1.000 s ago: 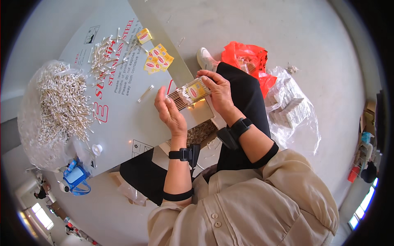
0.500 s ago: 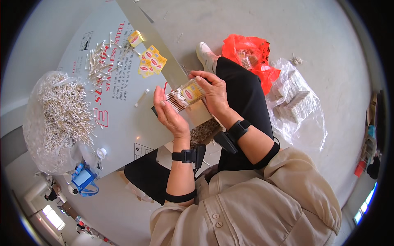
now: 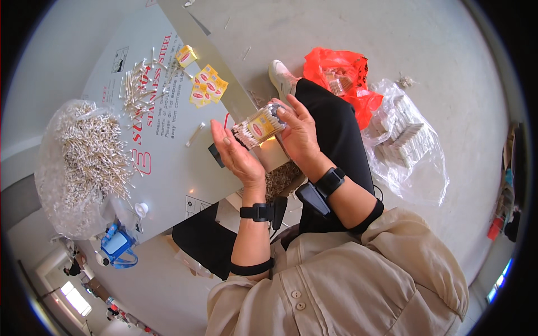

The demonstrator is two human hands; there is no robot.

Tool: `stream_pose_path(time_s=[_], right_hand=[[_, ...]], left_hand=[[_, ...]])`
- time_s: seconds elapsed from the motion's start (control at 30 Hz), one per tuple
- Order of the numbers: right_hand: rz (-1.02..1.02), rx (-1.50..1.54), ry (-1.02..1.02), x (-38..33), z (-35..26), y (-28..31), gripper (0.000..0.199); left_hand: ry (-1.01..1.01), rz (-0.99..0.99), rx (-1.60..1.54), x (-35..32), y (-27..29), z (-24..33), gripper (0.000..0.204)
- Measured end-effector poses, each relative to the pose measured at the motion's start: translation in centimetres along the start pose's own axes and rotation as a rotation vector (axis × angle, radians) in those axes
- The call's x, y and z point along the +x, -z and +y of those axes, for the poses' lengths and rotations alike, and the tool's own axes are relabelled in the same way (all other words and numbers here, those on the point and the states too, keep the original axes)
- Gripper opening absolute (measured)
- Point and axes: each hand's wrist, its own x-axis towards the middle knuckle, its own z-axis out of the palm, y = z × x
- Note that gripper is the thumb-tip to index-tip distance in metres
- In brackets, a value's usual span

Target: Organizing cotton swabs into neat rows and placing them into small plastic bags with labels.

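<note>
A clear pack of cotton swabs [image 3: 259, 129] with a yellow card in it is between my hands, over the table's edge. My right hand [image 3: 301, 134] holds its right end, the thumb lying on it and some fingers lifted away. Beside the pack's left end, my left hand [image 3: 241, 155] has its fingers stretched out and its palm turned toward the swab tips; whether it touches them I cannot tell. Below the pack, a box [image 3: 274, 154] is partly hidden by my hands. On the table lie several yellow cards [image 3: 207, 87] and a small stack of yellow cards [image 3: 185, 56].
Loose swabs [image 3: 137, 92] are spread on the grey table [image 3: 185, 162], left of the cards. A clear bag of swabs [image 3: 92, 154] and a blue bottle [image 3: 116, 245] stand farther left. On the floor at right lie a red bag [image 3: 336, 67] and a clear bag of packs [image 3: 403, 137].
The pack has shifted slightly and its swab tips at the left end now face up more. My right hand's fingers have loosened and spread. My left hand has moved slightly right.
</note>
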Motion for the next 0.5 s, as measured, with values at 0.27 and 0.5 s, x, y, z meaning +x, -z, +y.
stream_pose_path(time_s=[0.27, 0.5], right_hand=[[-0.012, -0.193, 0.058, -0.3, 1.3, -0.5, 0.06], [-0.021, -0.146, 0.042, -0.4, 1.2, -0.6, 0.06]], left_hand=[[0.013, -0.064, -0.031, -0.1, -0.8, 0.1, 0.066], [0.036, -0.055, -0.056, -0.3, -1.5, 0.2, 0.068]])
